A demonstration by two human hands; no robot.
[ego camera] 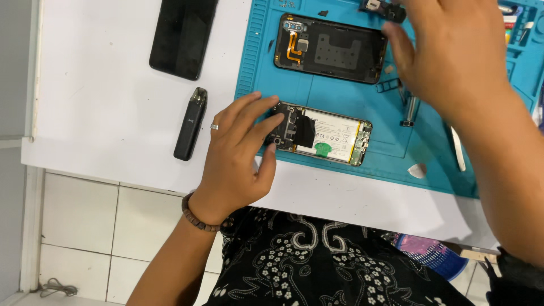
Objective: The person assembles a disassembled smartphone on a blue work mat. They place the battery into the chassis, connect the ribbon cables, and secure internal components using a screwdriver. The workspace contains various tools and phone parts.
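Black circuit-board end of an opened phone (320, 135) is pinned under the fingertips (271, 120) of the left hand (238, 158), the thumb braced against the near edge, so that the body is kept from sliding on the blue work mat (351, 99); nothing is enclosed, the fingers being spread and pressed down rather than curled. The phone is laid flat at the mat's near edge, battery upward, so that its inside is exposed. The right hand (453, 54) is held open and empty above the mat's far side, fingers loosely spread near a small dark part (385, 8). A removed back cover (331, 50) is laid inside-up beyond the phone. Off the mat, on the white table (102, 85), a dark phone (182, 35) and a slim black device (190, 123) are set aside.
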